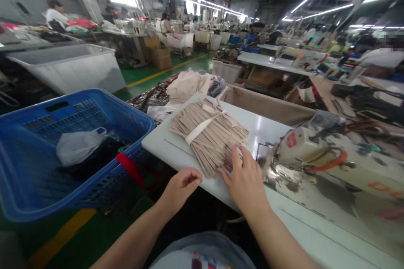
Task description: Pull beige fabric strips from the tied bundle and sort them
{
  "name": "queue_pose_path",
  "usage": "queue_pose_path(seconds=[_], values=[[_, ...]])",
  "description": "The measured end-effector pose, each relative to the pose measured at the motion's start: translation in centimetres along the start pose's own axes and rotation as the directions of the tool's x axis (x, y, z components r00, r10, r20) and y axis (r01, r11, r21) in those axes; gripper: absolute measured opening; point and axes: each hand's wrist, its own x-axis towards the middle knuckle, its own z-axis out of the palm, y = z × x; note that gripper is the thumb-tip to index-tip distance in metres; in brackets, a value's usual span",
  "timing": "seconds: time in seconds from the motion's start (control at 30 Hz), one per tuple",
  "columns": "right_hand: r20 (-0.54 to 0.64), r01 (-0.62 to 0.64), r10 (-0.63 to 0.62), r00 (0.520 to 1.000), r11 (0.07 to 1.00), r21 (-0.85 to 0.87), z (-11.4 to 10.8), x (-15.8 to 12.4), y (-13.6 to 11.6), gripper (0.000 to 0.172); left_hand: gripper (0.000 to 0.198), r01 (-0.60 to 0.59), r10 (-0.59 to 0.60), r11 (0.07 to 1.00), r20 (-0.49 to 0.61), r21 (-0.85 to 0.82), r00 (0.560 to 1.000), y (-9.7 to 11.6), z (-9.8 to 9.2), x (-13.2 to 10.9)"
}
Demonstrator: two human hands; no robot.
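Observation:
A bundle of thin beige fabric strips lies on the white sewing table, with a pale band tied across its middle. My right hand is at the bundle's near right end, thumb and fingers apart, fingertips at or touching the strip ends. Just off the near table edge is my left hand, fingers curled in toward the thumb and nothing visible in them. It sits close to the bundle's near corner without gripping it. To the right of my right hand stands a sewing machine.
A blue plastic basket with a white bag inside stands at the left, a red strap on its rim. Pale cloth is heaped behind the table. A grey bin and several people are farther back.

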Motion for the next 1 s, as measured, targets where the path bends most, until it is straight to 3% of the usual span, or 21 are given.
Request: queue_pose_path(seconds=[0.1,0.2,0.33,0.47,0.67,0.8,0.93,1.0], values=[[0.108,-0.094,0.108,0.988,0.987,-0.131,0.7,0.7,-0.7,0.077,0.023,0.106,-0.118,0.99,-0.133,-0.093,0.984,-0.4,-1.7,-0.6],[0.18,-0.099,0.132,0.975,0.979,-0.18,0.8,0.3,-0.4,0.079,0.02,0.144,-0.168,0.978,-0.166,-0.148,0.972,-0.6,-2.6,-0.8],[0.284,-0.055,0.127,0.951,0.967,-0.249,0.6,-0.4,0.9,0.061,0.022,0.189,-0.23,0.949,-0.14,-0.253,0.963,-1.2,-2.2,-0.3],[0.205,0.039,0.017,0.979,0.963,-0.266,0.5,0.2,1.3,0.044,0.039,0.18,-0.218,0.934,-0.094,-0.309,0.971,-2.0,-0.8,1.0],[0.182,0.14,-0.12,0.976,0.985,-0.103,0.1,2.7,-1.4,0.025,0.055,0.077,-0.095,0.917,-0.028,-0.391,0.995,-1.6,0.3,2.4],[0.107,0.119,-0.113,0.988,0.991,-0.061,0.6,4.0,-3.3,0.041,0.049,0.104,-0.111,0.901,0.008,-0.422,0.994,-0.3,0.6,2.2],[0.141,0.108,-0.09,0.986,0.987,-0.12,2.1,4.4,-5.2,0.063,0.058,0.105,-0.115,0.873,0.008,-0.476,0.993,0.1,1.4,2.2],[0.17,0.101,-0.071,0.983,0.979,-0.174,2.7,4.3,-6.0,0.059,0.059,0.092,-0.083,0.87,0.04,-0.485,0.996,-0.1,1.6,2.4]])
